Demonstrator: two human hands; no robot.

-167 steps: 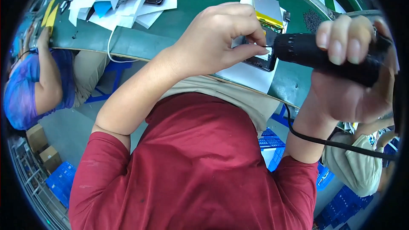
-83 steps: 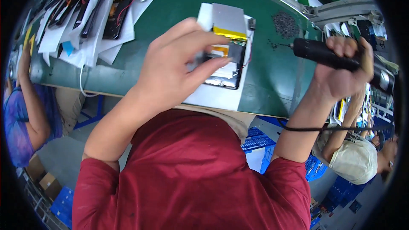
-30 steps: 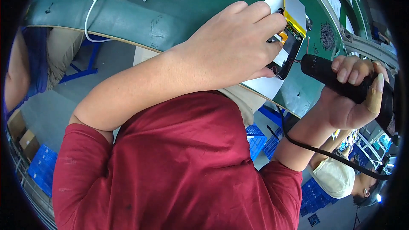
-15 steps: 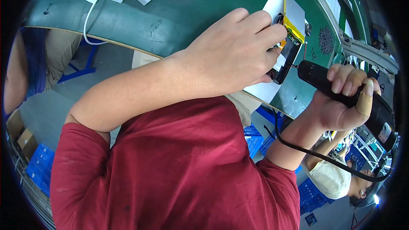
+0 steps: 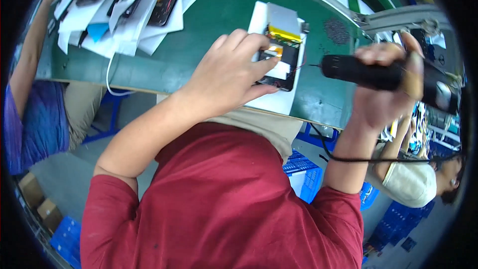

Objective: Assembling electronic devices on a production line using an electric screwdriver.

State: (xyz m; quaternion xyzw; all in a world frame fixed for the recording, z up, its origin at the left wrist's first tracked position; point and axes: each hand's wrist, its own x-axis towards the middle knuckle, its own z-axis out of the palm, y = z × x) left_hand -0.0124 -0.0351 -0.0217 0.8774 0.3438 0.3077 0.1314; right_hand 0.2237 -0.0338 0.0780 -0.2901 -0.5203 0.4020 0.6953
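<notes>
An opened black electronic device (image 5: 288, 56) lies on a white sheet (image 5: 279, 102) on the green table. A silver battery pack (image 5: 284, 16) with yellow tape sits at its far end, and a thin red wire runs along its right side. My left hand (image 5: 226, 72) grips the device at its left and near edges, thumb and fingers bent over it. In my right hand (image 5: 386, 87), blurred by motion, is a black electric screwdriver (image 5: 343, 67). The bit points left at the device, a small gap away from it. A black cord (image 5: 343, 159) hangs from the tool.
A heap of small dark screws (image 5: 337, 31) lies beyond the device. White sheets and several similar opened devices (image 5: 167, 5) are piled at the far left, with a white cable (image 5: 108, 72) nearby. A metal rail (image 5: 398, 15) borders the right. Other people sit at both sides; blue crates (image 5: 303, 169) stand below.
The screwdriver bit has come away from the device's right edge. My left hand has loosened and shifted slightly, showing more of the device. The whole view has swung, bringing the left pile further in.
</notes>
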